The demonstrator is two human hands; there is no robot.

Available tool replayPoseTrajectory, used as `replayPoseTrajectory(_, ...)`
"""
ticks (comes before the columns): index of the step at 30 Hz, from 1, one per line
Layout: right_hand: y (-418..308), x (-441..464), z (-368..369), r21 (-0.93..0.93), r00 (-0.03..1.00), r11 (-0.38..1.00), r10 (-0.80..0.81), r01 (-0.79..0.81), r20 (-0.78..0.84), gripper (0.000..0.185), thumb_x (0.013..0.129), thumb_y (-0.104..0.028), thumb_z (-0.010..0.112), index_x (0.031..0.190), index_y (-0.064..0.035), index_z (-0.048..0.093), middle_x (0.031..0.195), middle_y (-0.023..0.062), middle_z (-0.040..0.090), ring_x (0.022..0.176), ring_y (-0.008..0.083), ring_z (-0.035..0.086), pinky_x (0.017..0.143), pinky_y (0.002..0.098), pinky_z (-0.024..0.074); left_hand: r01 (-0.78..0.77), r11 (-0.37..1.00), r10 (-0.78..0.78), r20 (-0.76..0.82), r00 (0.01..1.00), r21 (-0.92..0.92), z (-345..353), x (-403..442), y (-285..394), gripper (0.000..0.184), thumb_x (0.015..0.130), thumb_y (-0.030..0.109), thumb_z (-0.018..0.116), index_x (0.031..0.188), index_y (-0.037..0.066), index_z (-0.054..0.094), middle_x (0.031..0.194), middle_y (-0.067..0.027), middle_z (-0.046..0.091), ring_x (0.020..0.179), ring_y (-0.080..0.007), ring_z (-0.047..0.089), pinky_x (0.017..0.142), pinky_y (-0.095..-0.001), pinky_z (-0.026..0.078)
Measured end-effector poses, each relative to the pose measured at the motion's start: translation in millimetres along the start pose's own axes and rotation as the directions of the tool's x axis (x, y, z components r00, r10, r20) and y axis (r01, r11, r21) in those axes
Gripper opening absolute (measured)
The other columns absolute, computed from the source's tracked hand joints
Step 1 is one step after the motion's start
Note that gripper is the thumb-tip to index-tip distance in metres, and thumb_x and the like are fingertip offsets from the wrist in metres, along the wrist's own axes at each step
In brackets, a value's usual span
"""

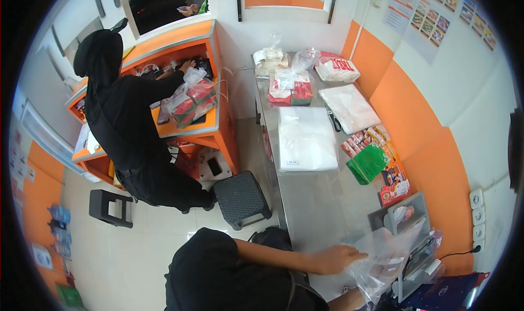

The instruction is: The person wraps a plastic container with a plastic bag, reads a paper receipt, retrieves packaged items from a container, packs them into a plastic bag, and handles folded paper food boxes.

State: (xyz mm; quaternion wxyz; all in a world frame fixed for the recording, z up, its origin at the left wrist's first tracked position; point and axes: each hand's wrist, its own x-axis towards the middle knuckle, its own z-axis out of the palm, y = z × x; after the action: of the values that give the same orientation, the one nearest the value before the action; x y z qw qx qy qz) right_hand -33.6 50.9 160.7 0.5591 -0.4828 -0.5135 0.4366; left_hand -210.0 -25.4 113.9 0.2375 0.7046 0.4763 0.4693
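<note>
My left hand [337,259] is closed on the edge of a clear plastic bag [376,262] over the right front of the metal table [311,202]. The bag hangs loose and open out to the right, in front of a grey organizer [417,212]. Below it, at the bottom edge, my right hand [349,300] shows only in part, its fingers hidden by the plastic and the frame edge. A green packet [368,163] and colourful printed packets [396,180] lie beyond the organizer.
White plastic stacks [307,139] and packed bags [292,87] cover the far table. A co-worker in black [128,109] stands at the orange counter [224,131], one hand near a bagged red-green parcel [191,101]. Grey stools [242,199] stand on the floor. A dark blue item [447,294] lies lower right.
</note>
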Motion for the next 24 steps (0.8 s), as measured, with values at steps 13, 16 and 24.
replayPoseTrajectory(13,12.8,71.0,-19.2,-0.21,0.986,0.965,-0.166,0.157,-0.024,0.039,0.098,-0.026,0.06,0.123,0.0029,0.057,0.118,0.0143,0.059,0.104,0.0231,0.06,0.086,0.034,0.051,0.139,0.952,-0.213,-0.265,0.94,-0.272,-93.1,11.4,14.2,0.048,0.079,-0.013,0.051,0.125,-0.003,0.061,0.104,-0.0114,0.058,0.1,-0.0239,0.06,0.087,-0.0328,0.049)
replayPoseTrajectory(16,30.1,76.6,-10.3,-0.281,0.968,0.926,-0.243,0.251,0.063,0.042,0.097,-0.028,0.06,0.125,0.0027,0.057,0.12,0.0147,0.059,0.106,0.0237,0.06,0.087,0.0347,0.051,0.079,0.487,-0.417,-0.151,0.896,-0.87,-84.6,25.5,19.5,0.038,0.087,-0.009,0.049,0.122,-0.003,0.062,0.105,-0.0058,0.065,0.096,-0.0165,0.063,0.087,-0.0301,0.049)
replayPoseTrajectory(24,-13.2,10.9,58.1,-0.119,0.995,0.993,0.026,-0.014,0.101,0.041,0.098,-0.025,0.056,0.13,0.0008,0.055,0.133,0.0155,0.055,0.119,0.0264,0.057,0.096,0.0386,0.0493,0.192,0.882,-0.323,-0.254,0.912,-0.431,-77.8,18.9,2.4,0.035,0.08,-0.006,0.058,0.115,-0.001,0.062,0.101,-0.0117,0.068,0.087,-0.0194,0.067,0.077,-0.0319,0.053)
